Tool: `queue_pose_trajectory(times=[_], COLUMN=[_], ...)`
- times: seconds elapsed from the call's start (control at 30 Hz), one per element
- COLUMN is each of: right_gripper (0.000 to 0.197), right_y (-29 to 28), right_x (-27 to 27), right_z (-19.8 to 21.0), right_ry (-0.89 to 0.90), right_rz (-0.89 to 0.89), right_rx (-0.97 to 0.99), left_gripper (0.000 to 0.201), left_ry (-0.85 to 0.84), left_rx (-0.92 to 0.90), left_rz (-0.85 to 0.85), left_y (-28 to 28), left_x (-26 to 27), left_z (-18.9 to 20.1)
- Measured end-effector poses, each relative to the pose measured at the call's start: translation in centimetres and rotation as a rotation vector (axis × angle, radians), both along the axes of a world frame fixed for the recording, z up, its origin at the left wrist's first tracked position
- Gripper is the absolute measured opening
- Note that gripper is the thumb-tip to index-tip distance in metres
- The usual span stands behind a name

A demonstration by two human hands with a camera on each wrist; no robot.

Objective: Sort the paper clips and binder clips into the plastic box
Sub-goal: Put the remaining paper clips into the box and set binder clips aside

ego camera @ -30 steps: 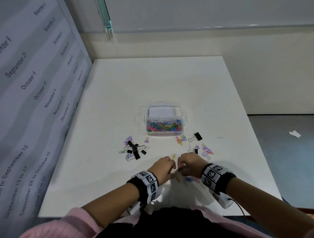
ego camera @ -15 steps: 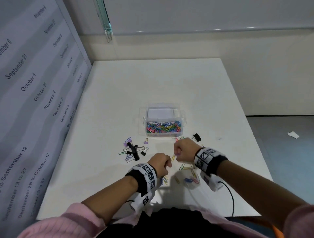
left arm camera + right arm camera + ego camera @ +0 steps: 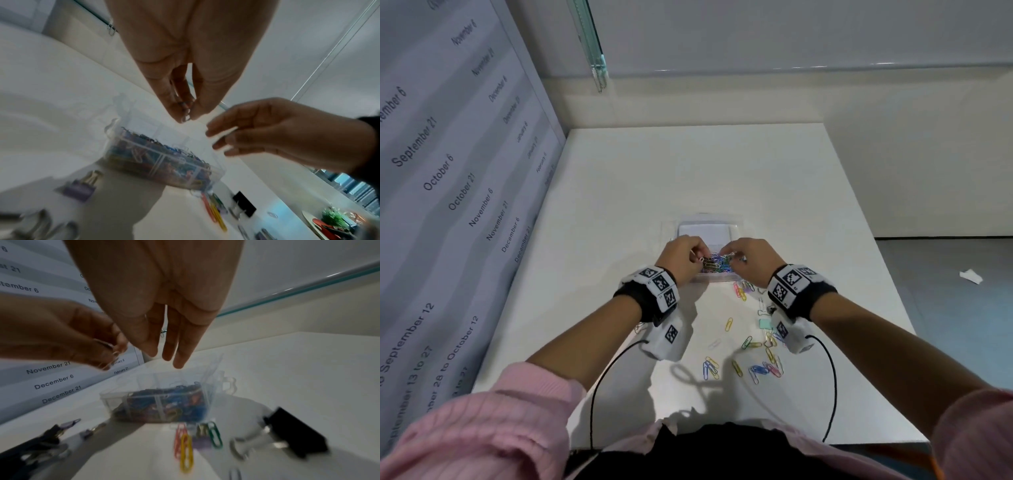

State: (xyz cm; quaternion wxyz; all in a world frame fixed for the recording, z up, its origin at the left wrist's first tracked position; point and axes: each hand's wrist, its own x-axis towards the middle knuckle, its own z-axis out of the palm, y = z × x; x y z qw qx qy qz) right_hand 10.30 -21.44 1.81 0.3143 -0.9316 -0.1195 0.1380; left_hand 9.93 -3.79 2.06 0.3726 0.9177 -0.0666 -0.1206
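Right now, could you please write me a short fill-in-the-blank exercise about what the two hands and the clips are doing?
1. Both hands hover above the clear plastic ____, whose near compartment is full of colourful paper clips.
2. The left hand pinches a small ____ clip at its fingertips.
3. The right hand has its fingers ____ and holds nothing.
4. The black binder clip lies on the ____, outside the container.

Missing words: box; paper; straight; table
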Motion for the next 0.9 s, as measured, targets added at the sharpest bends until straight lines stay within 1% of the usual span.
queue_pose_trajectory(times=[0.07, 0.2, 0.3, 0.37, 0.47, 0.53, 0.6, 0.67, 0.73, 0.8, 0.87, 0.9], right_gripper=[0.030, 0.022, 0.025, 0.026, 0.019, 0.026, 0.038, 0.045, 0.044, 0.038, 0.033, 0.031], right_y=[-0.7, -2.7, -4.3, -5.6, -7.1, -7.8, -8.0, -7.7, -7.3, -7.0, -6.9, -7.0], right_x=[-1.0, -3.4, -5.4, -6.5, -7.7, -8.0, -8.0, -7.9, -7.7, -7.5, -7.4, -7.4], right_z=[-0.4, -1.0, -1.5, -2.1, -2.8, -3.5, -4.1, -4.5, -4.8, -5.1, -5.2, -5.1], right_ry=[0.019, 0.054, 0.098, 0.131, 0.162, 0.145, 0.140, 0.152, 0.165, 0.166, 0.158, 0.150], right_rz=[0.007, 0.030, 0.102, 0.135, 0.194, 0.178, 0.150, 0.165, 0.189, 0.205, 0.197, 0.185], right_rx=[-0.003, -0.032, -0.075, -0.117, -0.212, -0.235, -0.231, -0.258, -0.291, -0.304, -0.286, -0.269], left_gripper=[0.023, 0.022, 0.022, 0.022, 0.020, 0.020, 0.029, 0.047, 0.066, 0.079, 0.087, 0.087], left_ry=[-0.009, -0.002, 0.030, 0.009, 0.016, 0.060, 0.137, 0.204, 0.209, 0.189, 0.187, 0.194], left_rx=[-0.002, 0.035, 0.086, 0.112, 0.138, 0.197, 0.267, 0.327, 0.358, 0.358, 0.340, 0.322], left_rz=[-0.008, -0.039, -0.093, -0.154, -0.295, -0.401, -0.477, -0.539, -0.585, -0.613, -0.633, -0.634], left_y=[-0.2, -0.3, -0.3, -0.6, -1.4, -1.9, -2.5, -2.9, -3.4, -3.8, -4.1, -4.2], left_x=[0.7, 1.0, 0.5, -0.3, -2.0, -3.2, -4.1, -5.1, -6.0, -7.0, -7.9, -8.2], left_z=[0.0, -0.6, -1.4, -1.6, -1.9, -2.5, -3.5, -4.6, -5.3, -5.8, -6.2, -6.3])
